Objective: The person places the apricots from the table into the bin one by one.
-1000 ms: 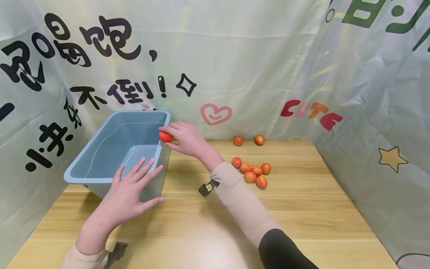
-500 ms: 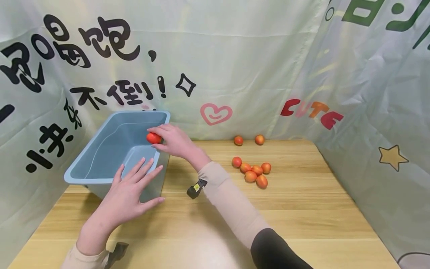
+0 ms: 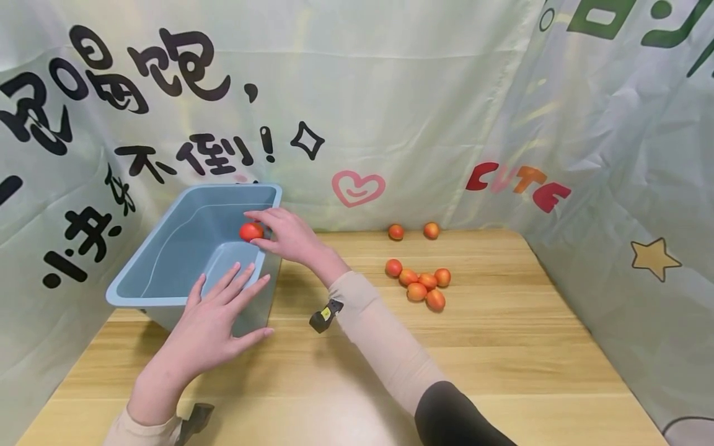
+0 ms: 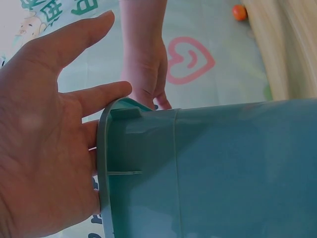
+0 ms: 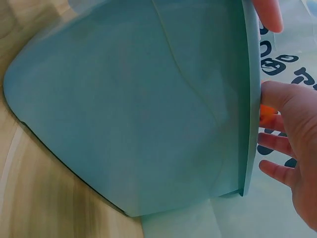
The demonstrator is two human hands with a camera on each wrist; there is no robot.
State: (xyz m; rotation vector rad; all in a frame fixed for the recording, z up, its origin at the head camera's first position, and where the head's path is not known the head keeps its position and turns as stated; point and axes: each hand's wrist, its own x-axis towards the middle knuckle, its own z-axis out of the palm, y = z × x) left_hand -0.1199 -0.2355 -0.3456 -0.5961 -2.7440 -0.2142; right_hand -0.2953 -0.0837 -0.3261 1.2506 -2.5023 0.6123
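My right hand (image 3: 290,234) reaches over the right rim of the blue plastic tub (image 3: 192,301), thumb and fingers spread apart. Just off its fingertips, within the tub's opening, is a red cherry tomato (image 3: 251,232). In the right wrist view only an orange-red bit of this cherry tomato (image 5: 267,113) shows beyond the rim, partly hidden by the fingers. My left hand (image 3: 209,325) lies with fingers extended along the near side of the tub, and in the left wrist view its fingers rest at the tub's rim (image 4: 102,148).
On the wooden table (image 3: 502,347), a cluster of several cherry tomatoes (image 3: 427,281) lies right of the tub. Farther back are two more, a left cherry tomato (image 3: 395,232) and a right cherry tomato (image 3: 431,230). A printed cloth (image 3: 401,111) hangs around the back and sides.
My right hand has moved left over the tub's rim with the cherry tomato, and its fingers have just let go of it. The left hand has stayed in place.
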